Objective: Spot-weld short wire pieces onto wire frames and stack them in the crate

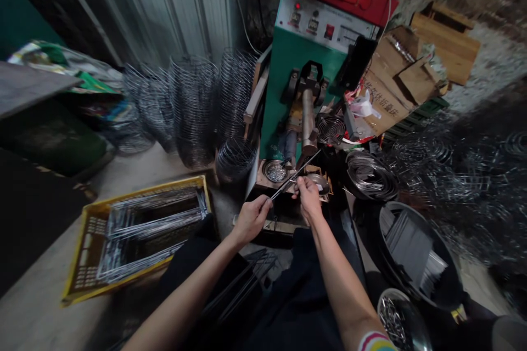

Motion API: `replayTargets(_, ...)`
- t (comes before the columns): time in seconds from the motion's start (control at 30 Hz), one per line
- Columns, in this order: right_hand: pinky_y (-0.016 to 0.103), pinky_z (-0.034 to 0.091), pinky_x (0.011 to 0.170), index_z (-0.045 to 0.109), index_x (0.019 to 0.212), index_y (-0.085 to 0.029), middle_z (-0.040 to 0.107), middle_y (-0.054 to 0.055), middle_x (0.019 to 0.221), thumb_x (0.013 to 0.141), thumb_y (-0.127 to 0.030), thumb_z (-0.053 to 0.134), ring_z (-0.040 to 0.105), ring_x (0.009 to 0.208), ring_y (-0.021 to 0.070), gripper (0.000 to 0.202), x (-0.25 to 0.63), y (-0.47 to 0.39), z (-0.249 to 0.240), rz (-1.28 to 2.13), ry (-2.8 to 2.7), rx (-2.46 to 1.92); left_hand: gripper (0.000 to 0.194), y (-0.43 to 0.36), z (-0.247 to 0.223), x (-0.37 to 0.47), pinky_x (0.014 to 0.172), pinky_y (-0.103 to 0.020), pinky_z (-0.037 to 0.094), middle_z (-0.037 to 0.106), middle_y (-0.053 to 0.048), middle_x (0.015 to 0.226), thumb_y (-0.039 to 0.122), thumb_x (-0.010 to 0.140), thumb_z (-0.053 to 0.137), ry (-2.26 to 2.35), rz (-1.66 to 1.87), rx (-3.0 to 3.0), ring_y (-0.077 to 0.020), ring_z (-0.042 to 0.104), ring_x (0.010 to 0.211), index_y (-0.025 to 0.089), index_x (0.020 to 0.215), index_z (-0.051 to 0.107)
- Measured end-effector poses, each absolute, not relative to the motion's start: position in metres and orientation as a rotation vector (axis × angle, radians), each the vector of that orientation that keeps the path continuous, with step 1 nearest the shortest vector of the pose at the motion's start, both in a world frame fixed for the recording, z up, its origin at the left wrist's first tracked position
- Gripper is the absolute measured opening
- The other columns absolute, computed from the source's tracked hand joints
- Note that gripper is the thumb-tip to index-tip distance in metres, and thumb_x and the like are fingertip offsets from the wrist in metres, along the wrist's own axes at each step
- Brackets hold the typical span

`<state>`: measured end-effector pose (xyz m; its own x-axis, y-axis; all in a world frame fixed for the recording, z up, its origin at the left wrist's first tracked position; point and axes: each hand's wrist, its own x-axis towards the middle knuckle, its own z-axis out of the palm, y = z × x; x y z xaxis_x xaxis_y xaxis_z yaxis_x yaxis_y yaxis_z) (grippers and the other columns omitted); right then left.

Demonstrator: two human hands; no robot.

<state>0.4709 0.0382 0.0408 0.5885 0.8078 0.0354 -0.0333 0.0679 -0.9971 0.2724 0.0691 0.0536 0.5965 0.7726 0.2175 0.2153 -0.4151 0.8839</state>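
My left hand (254, 218) pinches the near end of a thin metal rod (288, 180), which slants up and to the right. The rod's far end reaches below the head of a green machine (274, 93) with a thick metal arm (308, 118). Close beside the rod, my right hand (308, 197) has its thumb and fingers pressed together. What sits between them is too small to make out. Just beyond my hands, a round dish of small metal bits (275, 171) rests at the machine's base, with a shallow metal bowl (319, 184) to its right.
A yellow crate (88, 247) of wire frames stands on the left. Stacks of wire rings (193, 115) line the metal wall. At right are a black tub (450, 290) of flat metal strips, a bowl of small metal parts (393, 315) and a cardboard box (387, 90).
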Motion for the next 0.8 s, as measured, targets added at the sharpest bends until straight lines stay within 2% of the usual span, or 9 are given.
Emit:
replayTargets(0.47,0.019,0.041,0.042,0.053,0.074,-0.021,0.046,-0.006,0.057,0.076,-0.059,0.067,0.043,0.046,0.0078,0.04,0.47,0.051,0.045,0.723,-0.702,-1.31,0.032,0.077,0.058,0.278,0.056,-0.023,0.031,0.043,0.004,0.058,0.036,0.096,0.04,0.814,0.781,1.938,-0.0107,0.039,0.053,0.018,0.074,0.054)
replayTargets(0.6,0.02,0.042,0.042,0.054,0.076,-0.022,0.045,-0.007,0.057,0.074,-0.063,0.066,0.041,0.045,0.0078,0.043,0.469,0.053,0.043,0.737,-0.646,-1.317,0.033,0.078,0.061,0.278,0.055,-0.024,0.031,0.046,0.003,0.058,0.038,0.096,0.041,0.817,0.789,1.935,-0.0119,0.041,0.054,0.018,0.074,0.056)
replayTargets(0.8,0.021,0.042,0.043,0.051,0.073,-0.022,0.047,-0.005,0.056,0.073,-0.068,0.065,0.041,0.045,0.0089,0.048,0.471,0.049,0.046,0.713,-0.668,-1.366,0.032,0.076,0.062,0.28,0.054,-0.023,0.029,0.04,0.004,0.056,0.037,0.095,0.042,0.805,0.801,1.955,-0.0113,0.038,0.053,0.018,0.073,0.055)
